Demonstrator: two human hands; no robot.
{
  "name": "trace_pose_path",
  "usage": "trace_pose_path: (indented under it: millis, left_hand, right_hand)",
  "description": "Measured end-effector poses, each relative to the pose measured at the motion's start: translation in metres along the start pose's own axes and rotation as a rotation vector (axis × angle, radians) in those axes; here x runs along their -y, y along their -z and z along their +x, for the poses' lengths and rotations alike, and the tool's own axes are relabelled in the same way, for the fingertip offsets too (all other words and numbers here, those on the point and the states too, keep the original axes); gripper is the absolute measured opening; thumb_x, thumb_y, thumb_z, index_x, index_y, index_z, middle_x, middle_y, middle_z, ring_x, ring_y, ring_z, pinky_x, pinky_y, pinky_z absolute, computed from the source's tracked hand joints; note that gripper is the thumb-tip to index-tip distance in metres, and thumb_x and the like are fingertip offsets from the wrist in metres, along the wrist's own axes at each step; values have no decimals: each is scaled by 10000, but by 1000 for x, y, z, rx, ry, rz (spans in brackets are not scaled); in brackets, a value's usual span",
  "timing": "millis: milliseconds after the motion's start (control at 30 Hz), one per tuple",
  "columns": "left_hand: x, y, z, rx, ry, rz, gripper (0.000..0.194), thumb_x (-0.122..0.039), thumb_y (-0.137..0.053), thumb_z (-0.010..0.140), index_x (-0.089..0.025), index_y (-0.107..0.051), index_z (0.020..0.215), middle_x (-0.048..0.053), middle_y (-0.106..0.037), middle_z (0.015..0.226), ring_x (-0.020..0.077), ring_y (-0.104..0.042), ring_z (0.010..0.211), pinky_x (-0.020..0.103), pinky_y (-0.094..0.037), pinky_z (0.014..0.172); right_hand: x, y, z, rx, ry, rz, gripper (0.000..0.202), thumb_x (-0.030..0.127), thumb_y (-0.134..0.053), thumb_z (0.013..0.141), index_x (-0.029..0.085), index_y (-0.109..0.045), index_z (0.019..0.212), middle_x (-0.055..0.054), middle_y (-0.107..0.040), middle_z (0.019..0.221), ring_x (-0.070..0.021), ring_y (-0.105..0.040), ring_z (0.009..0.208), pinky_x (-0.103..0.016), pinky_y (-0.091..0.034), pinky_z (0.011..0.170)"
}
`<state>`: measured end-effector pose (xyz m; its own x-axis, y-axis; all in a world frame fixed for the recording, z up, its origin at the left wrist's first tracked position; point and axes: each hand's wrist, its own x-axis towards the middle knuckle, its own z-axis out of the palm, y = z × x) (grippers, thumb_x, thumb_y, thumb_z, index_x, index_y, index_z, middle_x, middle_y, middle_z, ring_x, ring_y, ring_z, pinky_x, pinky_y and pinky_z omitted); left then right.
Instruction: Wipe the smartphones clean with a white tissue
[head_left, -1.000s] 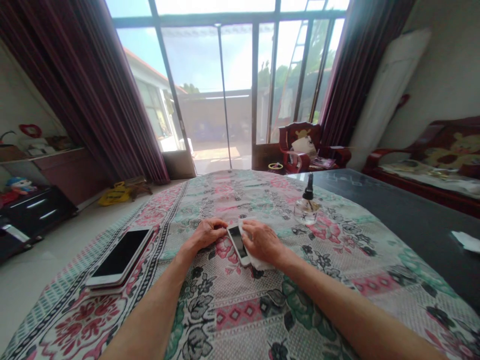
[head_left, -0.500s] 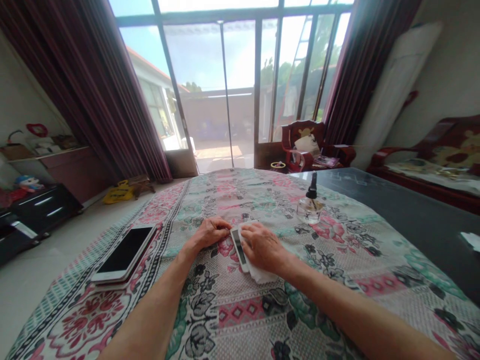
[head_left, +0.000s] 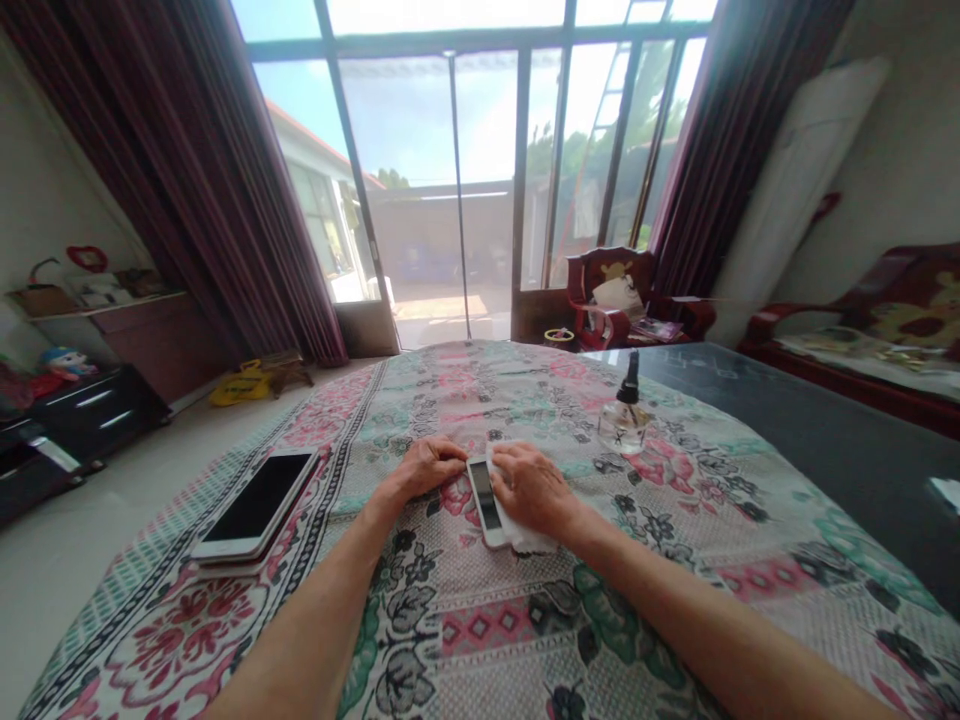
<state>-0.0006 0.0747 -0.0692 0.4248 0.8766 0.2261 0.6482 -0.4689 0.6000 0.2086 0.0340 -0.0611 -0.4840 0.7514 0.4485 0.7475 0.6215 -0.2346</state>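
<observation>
A small white phone [head_left: 487, 508] lies on the patterned tablecloth [head_left: 495, 590] in the middle of the view. My left hand [head_left: 429, 465] rests at its upper left edge, fingers bent and pressed together; what the fingertips grip, if anything, is hidden. Over the phone's right side, my right hand [head_left: 531, 487] is closed on a white cloth [head_left: 534, 540], pressing it against the phone. The cloth's lower end spreads out beneath the palm. Part of the dark screen shows between the two hands.
A white tablet [head_left: 255, 505] lies on another flat item at the left. To the right stands a clear glass bottle [head_left: 624, 425] with a black top. A dark table [head_left: 795, 420] adjoins on the right. Beyond are a red wooden chair [head_left: 611, 285] and glass doors.
The camera view has shifted slightly. Against the phone, my right hand and the cloth have moved a little to the right, showing more of the phone's lower end. My left hand stays at its edge.
</observation>
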Motion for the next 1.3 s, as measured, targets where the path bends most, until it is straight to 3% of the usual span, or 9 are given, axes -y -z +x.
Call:
trace_pose_path:
  millis: [200,500,767,1100,1300]
  left_hand:
    - [1,-1,0,-9,28,-2,173,-213,-584,747,-207,-740,823,5,-677,765,121,-579,687,220,-448,679]
    - [0,1,0,-3,18,-7,170,-265,-598,769,-227,-745,847,26,-697,823,141,-602,759,230,-454,728]
    - [1,0,1,22,32,-13,183,-269,-583,768,-198,-744,817,11,-678,766,121,-583,688,200,-445,648]
    - [-7,1,-2,-11,-7,29,203,-270,-589,792,-226,-743,917,23,-689,813,135,-598,747,228,-445,719]
    - [-5,0,-2,15,-31,80,231,-264,-547,818,-244,-740,943,8,-649,736,126,-553,695,224,-427,686]
  right_hand:
    - [19,-2,-4,24,135,44,163,202,-474,847,184,-631,812,-69,-667,986,-189,-550,964,-316,-418,885]
    - [-1,1,1,3,-21,-20,153,199,-497,827,169,-646,831,-102,-670,988,-218,-565,965,-340,-436,858]
    - [28,0,-6,48,135,47,165,193,-468,843,180,-632,827,-77,-654,958,-197,-536,946,-326,-418,866]
    - [-1,-1,-8,-19,-18,-7,194,221,-495,837,158,-653,931,-110,-648,1098,-230,-542,1039,-371,-422,914]
    - [19,1,-16,32,116,31,187,207,-475,841,160,-642,910,-94,-650,1059,-217,-531,1016,-354,-401,942]
